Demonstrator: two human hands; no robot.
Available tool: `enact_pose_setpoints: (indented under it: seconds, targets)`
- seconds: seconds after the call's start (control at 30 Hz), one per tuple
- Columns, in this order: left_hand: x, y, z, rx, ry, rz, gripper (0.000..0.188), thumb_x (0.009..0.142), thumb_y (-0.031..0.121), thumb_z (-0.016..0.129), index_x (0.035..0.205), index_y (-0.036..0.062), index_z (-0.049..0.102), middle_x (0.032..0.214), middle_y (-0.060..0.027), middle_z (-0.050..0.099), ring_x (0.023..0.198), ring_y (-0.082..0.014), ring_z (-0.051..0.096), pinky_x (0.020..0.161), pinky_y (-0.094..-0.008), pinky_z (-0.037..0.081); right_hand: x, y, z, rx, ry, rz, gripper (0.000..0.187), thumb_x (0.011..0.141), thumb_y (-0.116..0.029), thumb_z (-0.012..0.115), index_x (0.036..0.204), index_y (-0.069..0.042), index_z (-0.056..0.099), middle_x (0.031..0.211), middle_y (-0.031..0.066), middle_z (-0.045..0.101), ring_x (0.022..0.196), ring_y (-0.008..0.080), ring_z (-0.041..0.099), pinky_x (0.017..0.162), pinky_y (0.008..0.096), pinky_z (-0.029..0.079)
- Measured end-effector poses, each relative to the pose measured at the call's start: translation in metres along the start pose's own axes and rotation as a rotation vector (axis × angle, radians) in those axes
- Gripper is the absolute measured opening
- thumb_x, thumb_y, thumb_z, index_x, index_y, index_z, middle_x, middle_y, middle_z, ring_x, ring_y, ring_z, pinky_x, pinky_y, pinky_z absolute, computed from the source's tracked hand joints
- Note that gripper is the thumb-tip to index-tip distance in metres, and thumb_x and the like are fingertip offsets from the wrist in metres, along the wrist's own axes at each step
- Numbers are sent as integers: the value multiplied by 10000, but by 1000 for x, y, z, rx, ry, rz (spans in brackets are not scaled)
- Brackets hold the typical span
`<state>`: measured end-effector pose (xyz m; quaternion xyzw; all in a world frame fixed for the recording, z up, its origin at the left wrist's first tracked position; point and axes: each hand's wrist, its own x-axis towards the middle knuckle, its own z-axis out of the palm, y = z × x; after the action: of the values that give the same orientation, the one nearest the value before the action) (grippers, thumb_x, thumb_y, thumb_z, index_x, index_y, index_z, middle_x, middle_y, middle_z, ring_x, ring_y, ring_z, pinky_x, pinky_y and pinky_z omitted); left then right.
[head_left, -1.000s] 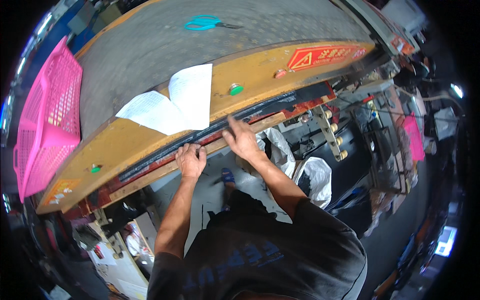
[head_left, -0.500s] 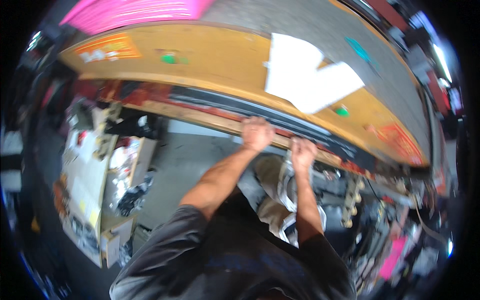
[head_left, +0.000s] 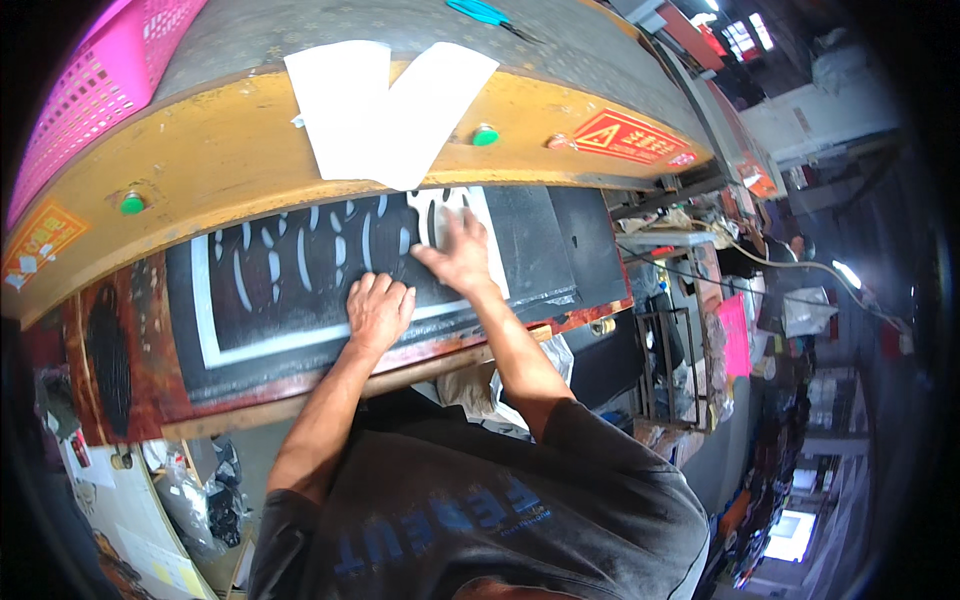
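A black sheet with white-edged oval cut-outs (head_left: 290, 270) lies on a dark bed under a yellow machine frame (head_left: 200, 170). My left hand (head_left: 378, 312) rests flat on the sheet near its lower white border, fingers loosely together. Further right and higher on the same sheet, my right hand (head_left: 458, 253) presses down with fingers spread. Neither hand grips anything. Two white paper sheets (head_left: 380, 105) hang over the yellow frame just above my hands.
A pink plastic basket (head_left: 85, 85) stands at the upper left on the grey table top (head_left: 300, 25). Teal scissors (head_left: 485, 12) lie at the top. Green buttons (head_left: 132, 203) and a red warning sticker (head_left: 628, 137) mark the frame. Cluttered shelves and cables fill the right side.
The view has swung a lot between frames. The black cut-out sheet now lies exposed under the frame, with both hands flat on it instead of at the bed's front edge.
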<state>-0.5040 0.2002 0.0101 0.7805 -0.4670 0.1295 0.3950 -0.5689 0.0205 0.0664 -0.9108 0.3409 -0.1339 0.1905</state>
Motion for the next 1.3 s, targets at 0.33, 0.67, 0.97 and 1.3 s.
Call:
enact_pose_setpoints:
  seconds: [0.33, 0.67, 0.97, 1.3]
  targets:
    - [-77, 25, -8, 12, -128, 16, 249, 855, 323, 769, 734, 145, 643, 831, -46, 582, 852, -294, 582, 752, -477, 451, -1, 47, -86, 771, -345, 285, 666, 711, -120, 883, 1355, -43, 734, 1445, 142, 626, 1269, 246, 629, 1085, 373, 512]
    - [-67, 28, -7, 94, -97, 35, 268, 897, 289, 752, 725, 121, 633, 829, -66, 604, 870, -317, 598, 757, -491, 478, -154, 111, -286, 885, 171, 356, 717, 856, -283, 787, 1457, 59, 596, 1320, 163, 686, 1027, 204, 698, 886, 280, 551]
    - [-63, 30, -4, 215, -80, 61, 274, 906, 274, 748, 729, 97, 636, 821, -81, 620, 840, -324, 614, 741, -490, 486, -288, 265, -162, 2325, 391, 583, 732, 982, -522, 449, 1575, -94, 492, 1643, 257, 424, 1459, 541, 424, 1141, 750, 384]
    - [-60, 26, 2, 334, -127, 17, 319, 943, 288, 737, 710, 93, 642, 773, -90, 620, 784, -326, 599, 739, -473, 484, -322, 354, -135, 2286, 256, 612, 953, 1000, -713, 454, 1650, -25, 341, 1644, 411, 288, 1434, 747, 270, 1124, 889, 234]
